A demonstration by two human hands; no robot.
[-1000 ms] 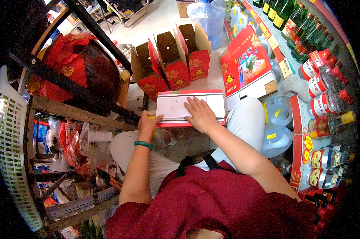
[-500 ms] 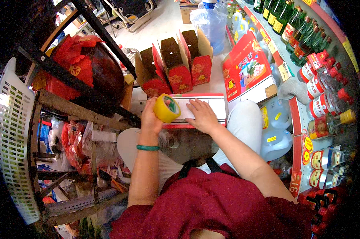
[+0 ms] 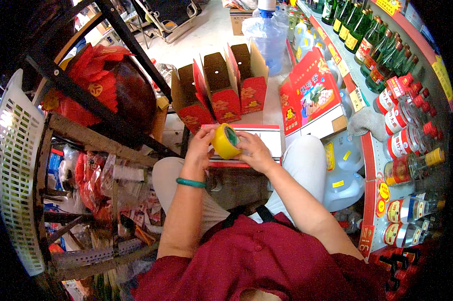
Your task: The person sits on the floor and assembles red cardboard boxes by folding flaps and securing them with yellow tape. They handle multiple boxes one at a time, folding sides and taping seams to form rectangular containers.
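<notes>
My left hand (image 3: 198, 149), with a green bangle at its wrist, grips a roll of yellow tape (image 3: 221, 146) that has a green core. At the roll's right side, the bent fingers of my right hand (image 3: 256, 153) press against its edge; their tips are partly hidden. Under both hands, between my knees, lies a flat box (image 3: 270, 142) with a white top and red edges. Just beyond it stand three red cartons (image 3: 226, 104) in a row, their flaps up and their insides dark brown.
Flattened red printed cartons (image 3: 312, 95) lean at the right, beside large clear jugs (image 3: 342, 190). A shelf (image 3: 369, 150) of bottles lines the right side. At left stand a rusty rack (image 3: 81, 135), a white plastic basket (image 3: 17, 170) and a dark jar (image 3: 133, 88). A water bottle (image 3: 270, 42) stands beyond.
My right hand has come off the flat box's top and moved to the roll of tape. My left hand has brought the roll slightly right and nearer to me.
</notes>
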